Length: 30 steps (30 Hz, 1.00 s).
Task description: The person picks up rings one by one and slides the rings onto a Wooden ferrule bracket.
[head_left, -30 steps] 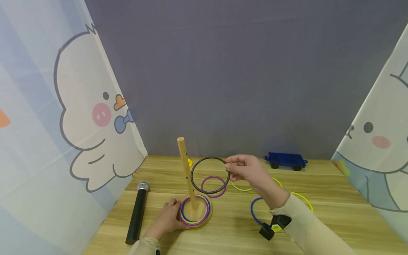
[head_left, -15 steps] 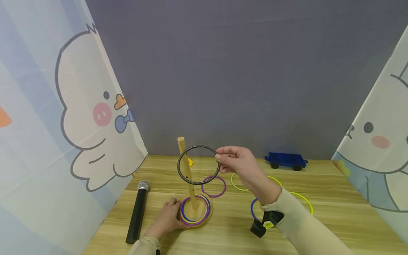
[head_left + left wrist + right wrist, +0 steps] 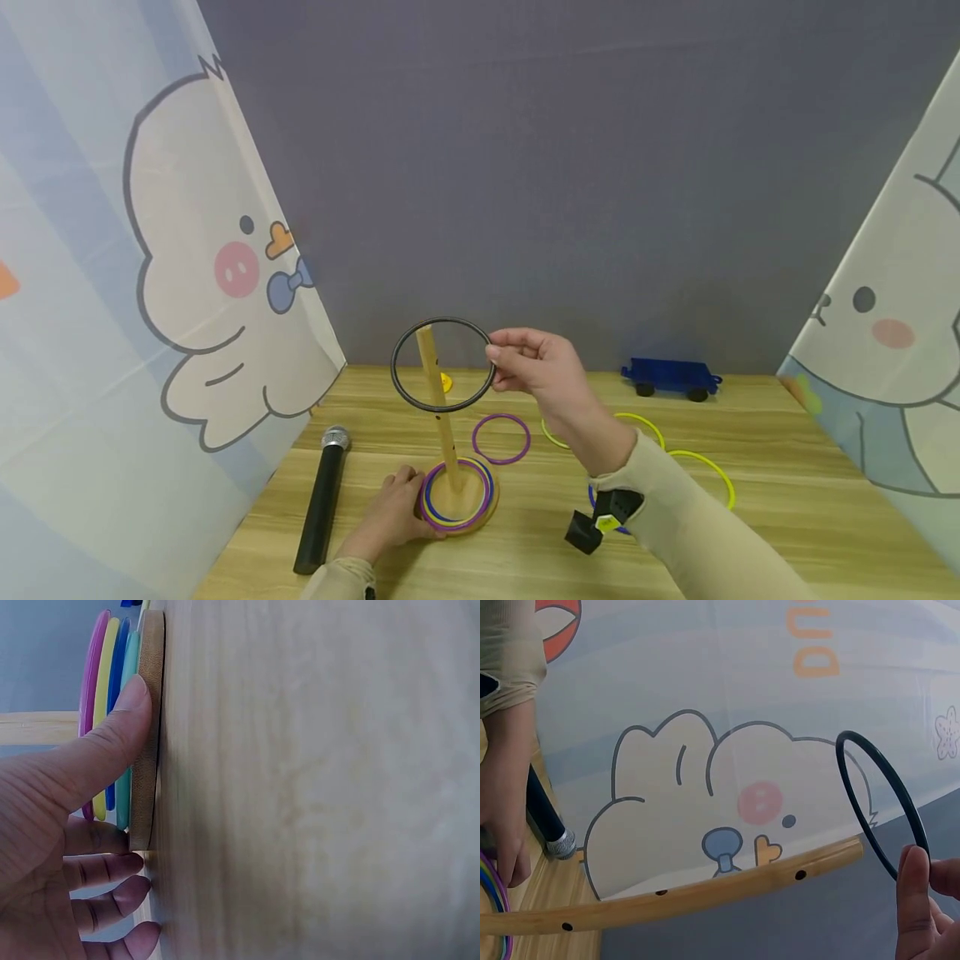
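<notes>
My right hand [image 3: 543, 371] pinches a black ring [image 3: 392, 367] between thumb and fingers. In the head view the ring overlaps the top of an upright wooden post [image 3: 445, 433]. The right wrist view shows the black ring [image 3: 846, 776] tilted, just past the tip of the post [image 3: 765, 883]. My left hand [image 3: 393, 510] holds the round wooden base [image 3: 457, 502] at its left edge, thumb [image 3: 120, 727] on one side and fingers on the other. Stacked on that base, around the post, lie purple [image 3: 91, 667], yellow, blue and teal rings.
A black microphone [image 3: 322, 504] lies left of the stand. On the table to the right are a purple ring [image 3: 529, 439], yellow-green rings [image 3: 729, 483] and a blue ring partly hidden by my forearm. A blue toy wagon [image 3: 670, 377] and a yellow disc [image 3: 447, 382] sit farther back.
My right hand has carried the black ring left and upward, from right of the post to its top. The left hand stays at the base.
</notes>
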Tool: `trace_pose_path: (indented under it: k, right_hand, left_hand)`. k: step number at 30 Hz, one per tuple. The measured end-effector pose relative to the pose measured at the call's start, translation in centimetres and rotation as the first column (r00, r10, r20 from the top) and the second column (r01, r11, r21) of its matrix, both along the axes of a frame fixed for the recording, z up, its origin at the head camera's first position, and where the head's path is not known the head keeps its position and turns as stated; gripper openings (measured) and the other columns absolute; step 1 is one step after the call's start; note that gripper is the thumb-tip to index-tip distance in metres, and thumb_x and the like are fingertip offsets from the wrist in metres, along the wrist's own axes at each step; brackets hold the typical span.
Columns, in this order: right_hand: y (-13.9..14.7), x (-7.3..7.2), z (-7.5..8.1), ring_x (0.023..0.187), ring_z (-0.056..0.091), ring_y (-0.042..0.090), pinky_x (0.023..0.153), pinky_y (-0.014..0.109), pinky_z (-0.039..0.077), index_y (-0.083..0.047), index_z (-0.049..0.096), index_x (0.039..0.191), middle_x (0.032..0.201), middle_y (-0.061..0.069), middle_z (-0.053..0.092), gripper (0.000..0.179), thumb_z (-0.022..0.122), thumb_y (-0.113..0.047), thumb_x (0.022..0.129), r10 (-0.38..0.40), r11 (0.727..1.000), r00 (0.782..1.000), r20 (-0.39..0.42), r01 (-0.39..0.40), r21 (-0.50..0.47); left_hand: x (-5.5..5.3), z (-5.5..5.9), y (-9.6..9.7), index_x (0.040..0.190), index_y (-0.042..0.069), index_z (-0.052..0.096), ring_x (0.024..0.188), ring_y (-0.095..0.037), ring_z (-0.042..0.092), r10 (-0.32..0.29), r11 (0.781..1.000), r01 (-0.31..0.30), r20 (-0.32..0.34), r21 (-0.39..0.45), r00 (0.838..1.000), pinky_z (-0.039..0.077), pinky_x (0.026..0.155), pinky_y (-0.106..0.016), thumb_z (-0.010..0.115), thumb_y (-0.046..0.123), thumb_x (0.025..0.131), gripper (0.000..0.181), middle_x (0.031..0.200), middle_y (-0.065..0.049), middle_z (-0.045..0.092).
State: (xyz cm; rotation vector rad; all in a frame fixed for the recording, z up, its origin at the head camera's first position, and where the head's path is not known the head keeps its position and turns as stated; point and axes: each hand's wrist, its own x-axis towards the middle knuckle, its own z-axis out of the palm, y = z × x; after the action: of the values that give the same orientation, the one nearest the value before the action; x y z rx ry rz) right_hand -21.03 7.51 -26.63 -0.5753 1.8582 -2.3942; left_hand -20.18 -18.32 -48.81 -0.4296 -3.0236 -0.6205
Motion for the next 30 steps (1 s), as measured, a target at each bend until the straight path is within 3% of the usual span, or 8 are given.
trace_pose_path:
  k: [8, 16, 21, 30]
  right_hand:
    - [-1.0, -0.4, 0.1, 0.064, 0.062, 0.013, 0.063, 0.025, 0.057, 0.01, 0.058, 0.118, 0.081, 0.009, 0.065, 0.03, 0.065, -0.001, 0.092, -0.052, 0.997, 0.998, 0.029, 0.053, -0.047]
    - [-1.1, -1.0, -1.2, 0.064, 0.063, 0.014, 0.062, 0.025, 0.056, 0.009, 0.058, 0.119, 0.081, 0.008, 0.064, 0.029, 0.064, -0.001, 0.092, -0.066, 0.998, 0.993, 0.103, 0.063, 0.027]
    - [-0.9, -1.3, -3.3, 0.062, 0.063, 0.014, 0.061, 0.025, 0.056, 0.011, 0.057, 0.118, 0.083, 0.01, 0.064, 0.029, 0.064, 0.0, 0.093, -0.067, 0.995, 0.989, 0.132, 0.056, 0.079]
    - [-0.4, -1.9, -8.6, 0.06, 0.063, 0.013, 0.06, 0.024, 0.057, 0.014, 0.056, 0.116, 0.079, 0.01, 0.064, 0.027, 0.062, 0.002, 0.092, -0.059, 0.993, 0.983, 0.174, 0.04, 0.108]
  left_hand:
    - [0.0, -0.2, 0.0, 0.127, -0.012, 0.055, 0.103, -0.038, 0.05, 0.001, 1.0, -0.001, -0.007, -0.001, 1.0, 0.049, 0.085, -0.057, 0.093, 0.048, 0.055, 0.102, 0.118, -0.017, 0.051]
    - [-0.1, -0.1, 0.0, 0.128, -0.012, 0.054, 0.104, -0.038, 0.051, -0.001, 1.0, 0.001, -0.005, 0.009, 1.0, 0.048, 0.086, -0.057, 0.093, 0.048, 0.055, 0.102, 0.118, -0.017, 0.052]
    - [-0.1, -0.2, 0.0, 0.127, -0.012, 0.056, 0.103, -0.038, 0.05, 0.001, 1.0, -0.001, -0.011, 0.003, 1.0, 0.049, 0.084, -0.057, 0.092, 0.05, 0.054, 0.101, 0.117, -0.016, 0.051]
    - [0.0, -0.1, 0.0, 0.129, -0.013, 0.054, 0.106, -0.041, 0.05, 0.004, 1.0, -0.004, -0.012, 0.001, 1.0, 0.048, 0.086, -0.058, 0.092, 0.05, 0.054, 0.104, 0.12, -0.019, 0.051]
